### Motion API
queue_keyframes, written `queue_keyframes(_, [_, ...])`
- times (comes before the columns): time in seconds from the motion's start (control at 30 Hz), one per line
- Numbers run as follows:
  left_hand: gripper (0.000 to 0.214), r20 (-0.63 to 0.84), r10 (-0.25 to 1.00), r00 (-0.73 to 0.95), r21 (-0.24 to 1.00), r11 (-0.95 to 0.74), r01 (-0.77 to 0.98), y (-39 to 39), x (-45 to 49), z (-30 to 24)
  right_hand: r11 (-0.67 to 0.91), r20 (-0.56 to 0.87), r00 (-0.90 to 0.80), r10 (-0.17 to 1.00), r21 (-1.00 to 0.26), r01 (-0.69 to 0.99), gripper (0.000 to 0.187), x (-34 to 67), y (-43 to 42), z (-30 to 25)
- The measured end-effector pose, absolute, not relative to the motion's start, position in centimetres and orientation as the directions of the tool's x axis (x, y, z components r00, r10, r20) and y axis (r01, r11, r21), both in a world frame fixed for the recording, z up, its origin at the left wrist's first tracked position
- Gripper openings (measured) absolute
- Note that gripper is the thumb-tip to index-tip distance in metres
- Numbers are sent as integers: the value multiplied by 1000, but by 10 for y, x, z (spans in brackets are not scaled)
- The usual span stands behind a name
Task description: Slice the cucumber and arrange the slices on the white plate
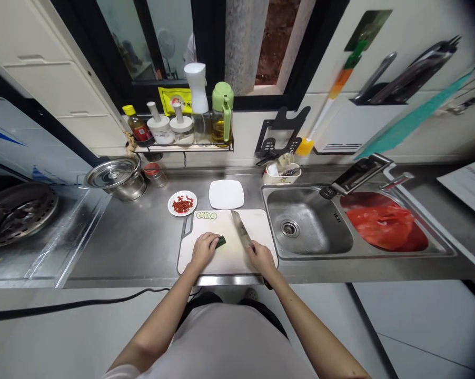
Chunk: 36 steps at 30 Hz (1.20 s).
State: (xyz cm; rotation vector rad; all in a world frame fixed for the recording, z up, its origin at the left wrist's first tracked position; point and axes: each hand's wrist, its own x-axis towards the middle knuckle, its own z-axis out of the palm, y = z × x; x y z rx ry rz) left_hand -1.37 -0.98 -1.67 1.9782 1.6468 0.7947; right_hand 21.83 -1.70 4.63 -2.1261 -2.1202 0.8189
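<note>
On the white cutting board [206,263], my left hand [204,250] is closed around a short piece of dark green cucumber [220,241], whose end sticks out to the right of the fingers. My right hand [261,258] grips a kitchen knife [240,227] by its handle. The blade points away from me and to the left, apart from the cucumber. Several thin cucumber slices [206,215] lie overlapping in a row at the board's far left corner. Behind the board are a white plate with chopped red pieces [182,204] and a bare white square plate [226,195].
A double sink [308,221] lies to the right, with a red plastic bag [383,226] in its far basin and a faucet [354,176] over it. A lidded steel pot [117,178] and a red-lidded jar [155,175] stand left. Seasoning bottles fill a wall rack [184,149].
</note>
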Motion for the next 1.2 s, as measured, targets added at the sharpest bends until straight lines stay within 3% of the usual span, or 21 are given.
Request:
queue_keyframes(0.63, [24, 203, 966, 163, 692, -259, 674, -12, -6, -27, 46, -482, -207, 851, -326, 944, 31, 188, -28, 66])
queue_keyframes(1.2, [23, 181, 968, 172, 690, -250, 679, -11, -4, -26, 84, -465, -231, 855, -315, 945, 28, 184, -29, 64])
